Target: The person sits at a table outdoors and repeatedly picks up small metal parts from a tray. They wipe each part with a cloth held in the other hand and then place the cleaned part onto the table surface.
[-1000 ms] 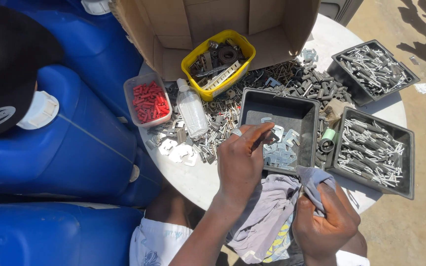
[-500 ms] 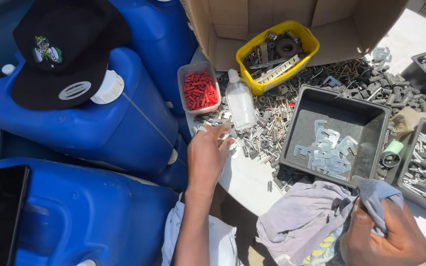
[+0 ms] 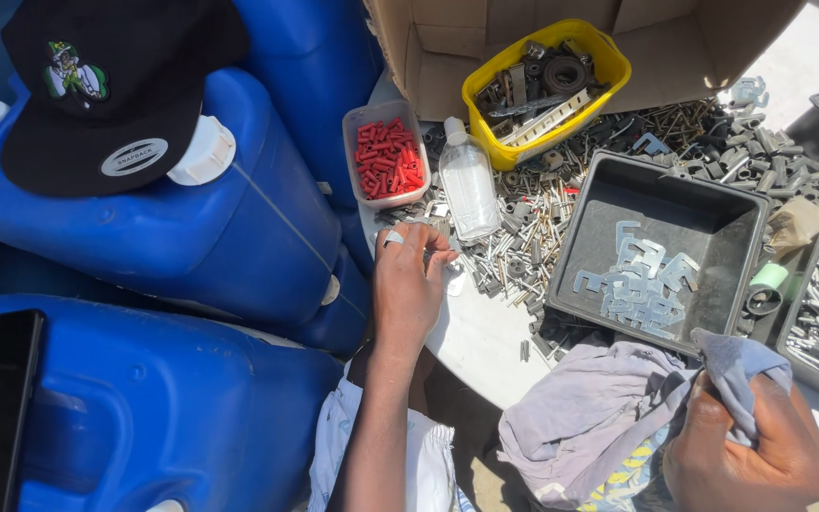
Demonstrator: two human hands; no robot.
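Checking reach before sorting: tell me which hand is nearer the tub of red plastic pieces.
Left. The left hand lies just below the tub of red plastic pieces, fingers on the loose metal parts. The right hand grips a grey cloth, far off.

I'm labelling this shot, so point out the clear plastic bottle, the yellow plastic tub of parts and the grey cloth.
clear plastic bottle point(image 3: 469, 190): head view, middle of body.
yellow plastic tub point(image 3: 609, 83): head view, right wall.
grey cloth point(image 3: 590, 408): head view, bunched middle.

My left hand point(image 3: 409, 284): arm stretched forward, palm down, fingers point(image 3: 426, 239) curled and pinching at the tips. My right hand point(image 3: 751, 455): low and near my body, back up, fingers closed into a loose fist.
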